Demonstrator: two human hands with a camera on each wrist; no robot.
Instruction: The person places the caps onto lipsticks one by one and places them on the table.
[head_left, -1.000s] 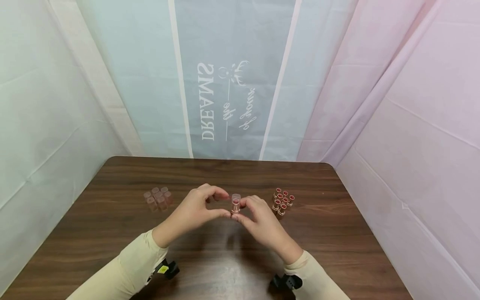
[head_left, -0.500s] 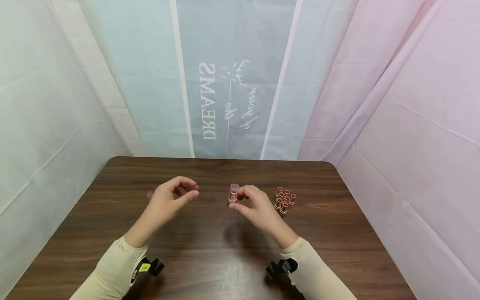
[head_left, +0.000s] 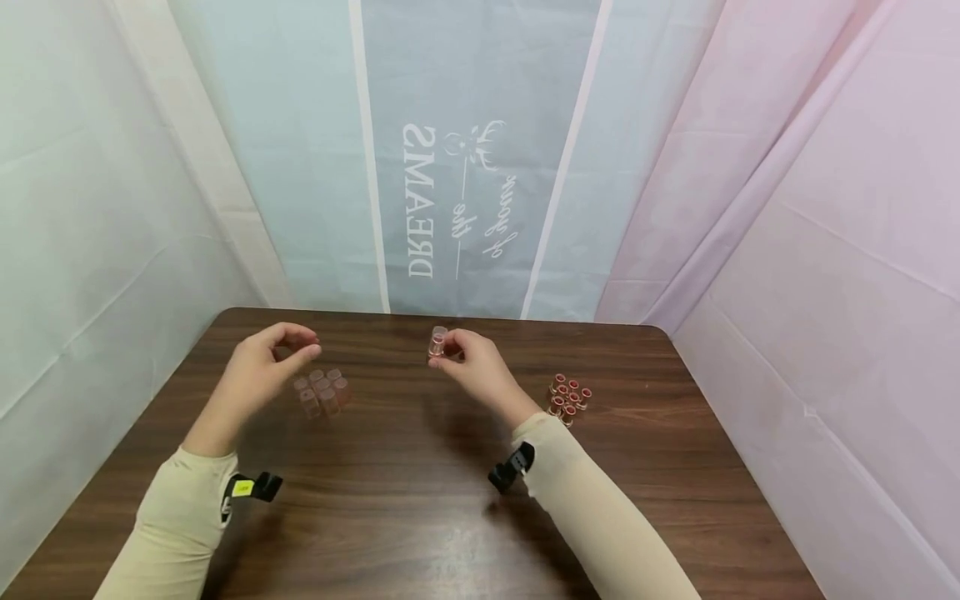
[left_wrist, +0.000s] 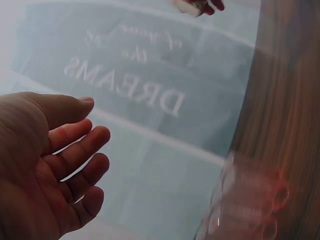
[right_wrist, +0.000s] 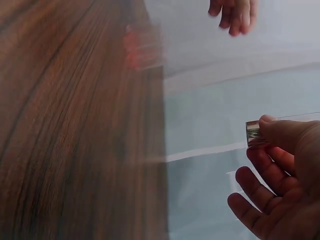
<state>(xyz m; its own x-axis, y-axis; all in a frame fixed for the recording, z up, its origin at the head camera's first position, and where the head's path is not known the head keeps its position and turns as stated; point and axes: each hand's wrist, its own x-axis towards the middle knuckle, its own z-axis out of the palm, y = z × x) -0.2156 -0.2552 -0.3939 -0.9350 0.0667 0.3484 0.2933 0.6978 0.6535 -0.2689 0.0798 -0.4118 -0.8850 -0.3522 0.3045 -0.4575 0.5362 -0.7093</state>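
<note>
My right hand (head_left: pixel 483 371) pinches a lipstick tube (head_left: pixel 437 343) with a clear cap on it, held upright above the far middle of the table. In the right wrist view, the shiny metallic base of the capped lipstick (right_wrist: pixel 253 135) shows between thumb and index finger. My left hand (head_left: pixel 255 375) holds nothing; its fingers are loosely bent, with thumb and fingertips apart. It hovers just left of and beyond a cluster of clear caps (head_left: pixel 327 402) standing together on the table. The left wrist view shows those caps (left_wrist: pixel 245 200) at the lower right, blurred.
Several uncapped lipstick tubes (head_left: pixel 568 402) with red centres and gold bases stand grouped on the right of the dark wooden table (head_left: pixel 420 500). A blue-grey cloth (head_left: pixel 480 83) with white lettering hangs behind the far edge. Pale curtains (head_left: pixel 840 375) flank both sides.
My left hand has let go of the capped lipstick and moved left, past the clear caps. My right hand has carried the capped lipstick away from me and slightly left.
</note>
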